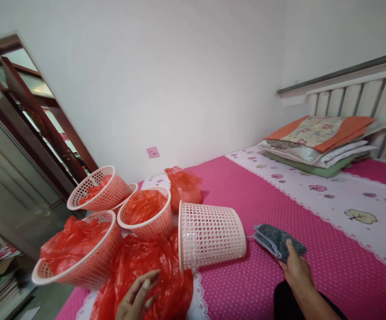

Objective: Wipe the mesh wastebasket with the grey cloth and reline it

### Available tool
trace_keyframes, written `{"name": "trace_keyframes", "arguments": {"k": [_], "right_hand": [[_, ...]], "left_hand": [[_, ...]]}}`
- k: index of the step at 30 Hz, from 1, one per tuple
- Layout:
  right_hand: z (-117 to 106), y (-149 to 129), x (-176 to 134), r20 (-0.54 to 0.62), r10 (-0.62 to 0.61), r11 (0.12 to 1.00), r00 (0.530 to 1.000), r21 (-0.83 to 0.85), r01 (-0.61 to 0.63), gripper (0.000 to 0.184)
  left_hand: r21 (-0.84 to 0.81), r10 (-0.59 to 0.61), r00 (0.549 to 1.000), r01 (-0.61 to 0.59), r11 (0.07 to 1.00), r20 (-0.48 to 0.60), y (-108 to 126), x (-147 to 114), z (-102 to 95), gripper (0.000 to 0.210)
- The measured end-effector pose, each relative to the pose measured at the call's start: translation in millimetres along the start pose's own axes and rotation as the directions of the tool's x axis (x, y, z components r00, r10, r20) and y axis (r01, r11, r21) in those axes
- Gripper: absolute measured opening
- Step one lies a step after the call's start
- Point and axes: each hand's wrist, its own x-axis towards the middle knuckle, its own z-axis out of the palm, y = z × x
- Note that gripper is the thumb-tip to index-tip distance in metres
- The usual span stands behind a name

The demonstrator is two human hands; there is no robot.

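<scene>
My right hand (297, 269) grips a folded dark grey cloth (276, 240) above the pink bedspread, thumb on top and fingers beneath. Just left of the cloth, a pale pink perforated plastic basket (212, 233) lies on its side, its rim facing left. My left hand (137, 297) is at the bottom edge, fingers loosely bent and apart, over a heap of red plastic bags (149, 266). Whether it touches the bags I cannot tell. Beyond it, another pink basket (153, 229) stands upright with a red bag (144, 205) inside.
More pink baskets, such as the tilted one (96, 275) at left and one (113, 193) behind it, hold red bags. A knotted red bag (184, 189) sits near the wall. Folded bedding and pillows (322, 138) are stacked by the headboard (362, 100). A doorway stands at left.
</scene>
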Motion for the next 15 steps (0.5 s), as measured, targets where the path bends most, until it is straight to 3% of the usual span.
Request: {"name": "trace_keyframes", "arguments": {"k": [2,3,4,6,8,11,13,15], "right_hand": [[-2.3,1.0,3.5,0.017,0.007,1.000,1.000,0.006,-0.007,0.058],[-3.2,2.1,5.4,0.008,0.006,1.000,1.000,-0.008,-0.006,0.058],[-4.0,3.3,7.1,-0.006,0.001,0.999,1.000,-0.037,-0.001,0.058],[-5.2,5.6,9.2,-0.031,-0.012,0.996,0.999,-0.092,0.010,0.061],[-5.9,6.8,9.0,-0.021,-0.016,0.995,1.000,-0.098,0.014,0.064],[-5.9,5.7,5.8,0.003,-0.005,0.998,1.000,-0.058,0.005,0.069],[-5.4,4.2,3.2,0.005,-0.008,0.998,1.000,-0.064,0.008,0.072],[-5.3,3.3,1.5,0.012,-0.022,0.996,1.000,-0.086,0.023,0.072]], "left_hand": [[-0.320,-0.155,0.983,0.118,0.940,-0.094,-25.0,12.0,26.8,0.059],[-0.432,-0.336,0.936,0.261,0.863,-0.106,-40.0,18.6,42.3,0.055],[-0.504,-0.496,0.867,0.406,0.762,-0.051,-54.9,25.2,58.2,0.059],[-0.603,-0.648,0.761,0.532,0.595,0.032,-78.7,37.9,87.3,0.088],[-0.656,-0.681,0.725,0.566,0.499,0.107,-88.9,49.6,107.3,0.110],[-0.688,-0.649,0.713,0.612,0.390,0.265,-81.9,65.3,116.1,0.120],[-0.684,-0.632,0.686,0.655,0.321,0.360,-73.2,73.3,114.1,0.108],[-0.663,-0.589,0.690,0.677,0.320,0.421,-68.0,78.7,113.0,0.082]]}}
